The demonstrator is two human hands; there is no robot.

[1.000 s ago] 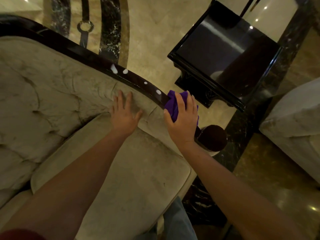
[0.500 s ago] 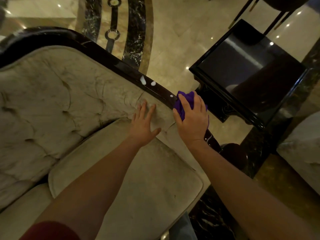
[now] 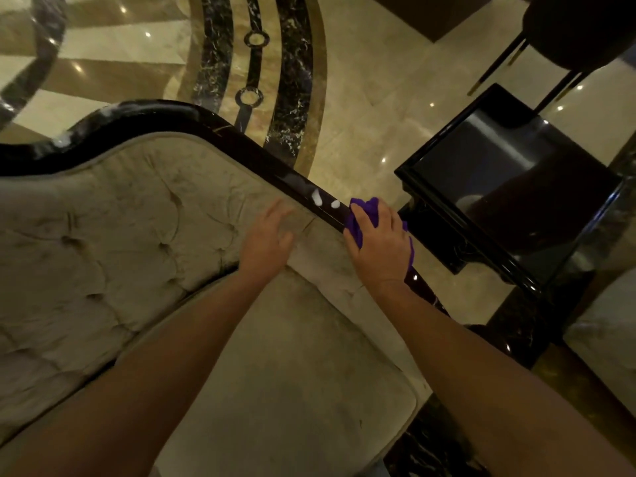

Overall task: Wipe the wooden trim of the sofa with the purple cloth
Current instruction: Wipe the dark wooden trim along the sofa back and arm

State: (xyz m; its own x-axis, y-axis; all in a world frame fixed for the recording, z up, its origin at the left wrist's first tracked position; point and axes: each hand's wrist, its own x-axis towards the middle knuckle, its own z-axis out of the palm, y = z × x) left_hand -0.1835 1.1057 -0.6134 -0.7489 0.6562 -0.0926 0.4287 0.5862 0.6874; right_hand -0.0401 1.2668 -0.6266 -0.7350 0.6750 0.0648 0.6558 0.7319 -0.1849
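The sofa's dark glossy wooden trim [image 3: 241, 142] curves along the top of the tufted beige backrest [image 3: 120, 218] and runs down to the right. My right hand [image 3: 380, 242] presses the bunched purple cloth [image 3: 364, 210] onto the trim. Two white foam spots [image 3: 323, 201] sit on the wood just left of the cloth, and more foam shows far up the trim at the left [image 3: 65, 139]. My left hand [image 3: 268, 235] lies flat, fingers apart, on the backrest fabric beside the trim, holding nothing.
A black glossy side table [image 3: 516, 187] stands close to the right of the trim. Another beige seat [image 3: 605, 325] shows at the right edge. Thin dark chair legs [image 3: 499, 67] stand at the top right on the polished marble floor [image 3: 361, 80]. The beige seat cushion [image 3: 292, 373] lies below my arms.
My right hand has slid the cloth up along the trim toward the foam spots, wiping away the lower spots. My left hand has shifted along the backrest with it. The view has tilted up.
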